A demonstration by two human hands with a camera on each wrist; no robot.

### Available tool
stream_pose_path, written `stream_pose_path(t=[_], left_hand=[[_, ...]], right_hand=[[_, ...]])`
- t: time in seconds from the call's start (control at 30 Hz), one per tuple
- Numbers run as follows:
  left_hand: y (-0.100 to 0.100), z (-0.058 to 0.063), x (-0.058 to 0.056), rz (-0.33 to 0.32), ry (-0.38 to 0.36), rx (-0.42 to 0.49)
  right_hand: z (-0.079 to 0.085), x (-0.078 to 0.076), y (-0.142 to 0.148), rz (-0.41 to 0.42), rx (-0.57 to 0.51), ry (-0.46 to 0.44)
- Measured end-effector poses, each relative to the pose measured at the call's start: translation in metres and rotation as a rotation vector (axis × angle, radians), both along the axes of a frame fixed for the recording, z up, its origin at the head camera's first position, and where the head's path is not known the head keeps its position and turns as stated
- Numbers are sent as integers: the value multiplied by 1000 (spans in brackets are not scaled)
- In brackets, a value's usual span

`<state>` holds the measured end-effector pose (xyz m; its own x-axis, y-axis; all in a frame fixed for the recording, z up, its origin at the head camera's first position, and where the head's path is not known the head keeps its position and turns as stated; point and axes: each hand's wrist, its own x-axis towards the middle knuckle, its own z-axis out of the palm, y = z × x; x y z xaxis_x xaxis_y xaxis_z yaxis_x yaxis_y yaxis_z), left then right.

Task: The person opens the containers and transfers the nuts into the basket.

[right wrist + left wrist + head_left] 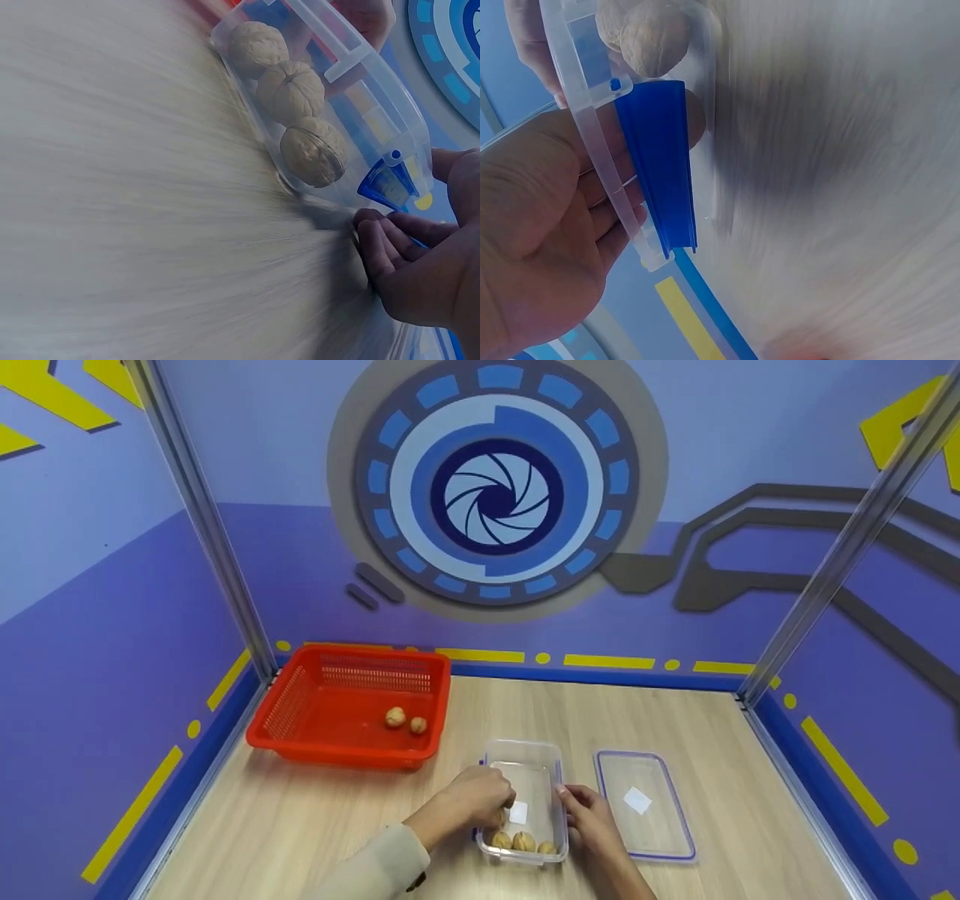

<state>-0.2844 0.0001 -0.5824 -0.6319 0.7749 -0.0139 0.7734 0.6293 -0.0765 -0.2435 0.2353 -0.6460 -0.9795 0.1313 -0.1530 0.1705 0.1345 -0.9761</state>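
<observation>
A clear plastic container [534,780] with blue side clips stands on the table. Three walnuts [290,91] lie in a row at its near end. My left hand [480,795] reaches down inside over the left wall, fingers bent, pinching another walnut [696,120] that is mostly hidden by the fingers and the blue clip [658,161]. On the opposite side, my right hand [594,819] grips the container's right wall, the thumb at the rim and the other fingers curled low outside it.
A red basket [341,756] at the back left holds two walnuts [405,721]. To the right of the container lies its clear lid [652,829] with a blue seal and a white label. Printed panels and metal posts [217,532] bound the wooden table [720,750].
</observation>
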Motion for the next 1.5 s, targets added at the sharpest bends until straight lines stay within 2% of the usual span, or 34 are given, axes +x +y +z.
stream_pose_path(t=[0.2, 0.37, 0.5, 0.6, 0.67, 0.73, 0.83, 0.87, 0.97, 1.07, 1.17, 1.23, 1.5], left_hand=[[-2, 0, 3, -32, 10, 53], [-5, 0, -1, -46, -15, 81], [-5, 1, -6, -47, -72, 90], [-6, 3, -8, -45, -122, 101], [-6, 5, -9, -50, -149, 118], [-7, 8, -9, -57, -166, 139], [-9, 11, -10, -76, -185, 177], [-10, 12, -10, -82, -187, 186], [-12, 16, -12, -94, -188, 218], [-15, 19, -15, -98, -182, 265], [-19, 23, -18, -83, -195, 334], [-22, 26, -20, -69, -214, 383], [-40, 39, -27, 3, -260, 528]], right_hand=[[-1, 4, -1, -11, -23, 23], [-2, 2, -2, -13, -15, 22], [1, 2, -3, -19, -8, 23], [17, 10, -8, -20, -27, 29], [18, 10, -9, -17, -34, 31], [16, 9, -8, -11, -31, 31], [0, 2, -4, -7, -18, 23], [0, 2, -4, -5, -17, 17], [3, 3, -5, 1, -28, 18], [16, 8, -8, 14, -48, 37], [30, 15, -11, 23, -53, 64], [34, 17, -12, 22, -48, 73], [16, 9, -10, -19, -9, 46]])
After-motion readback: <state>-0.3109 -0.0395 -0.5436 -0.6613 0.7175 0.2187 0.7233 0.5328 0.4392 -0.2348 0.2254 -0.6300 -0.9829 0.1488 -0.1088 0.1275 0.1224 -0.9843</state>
